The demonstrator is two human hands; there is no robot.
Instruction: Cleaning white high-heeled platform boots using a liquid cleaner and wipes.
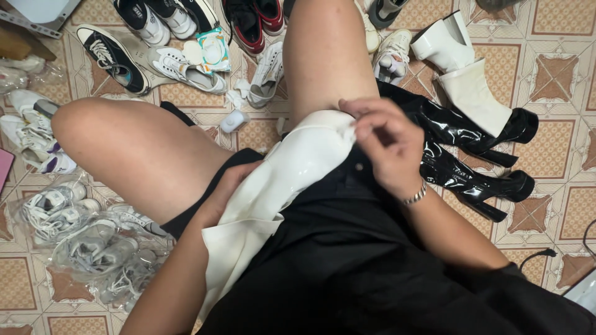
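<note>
A glossy white boot (pixel 292 167) lies across my lap, between my thighs. Its soft shaft hangs open toward my waist. My left hand (pixel 225 189) is tucked in beside the shaft, and its fingers are mostly hidden behind the white material. My right hand (pixel 385 142) pinches the boot's far end near my right knee, with a small white cloth or the boot's edge between its fingers. A silver bracelet (pixel 415 196) sits on my right wrist.
A pair of shiny black platform boots (pixel 472 155) lies on the tiled floor at right, beside a white platform boot (pixel 462 68). Several sneakers (pixel 186 68) are spread at the top. Bagged white sneakers (pixel 87 242) sit at lower left. A cable (pixel 540 254) runs at lower right.
</note>
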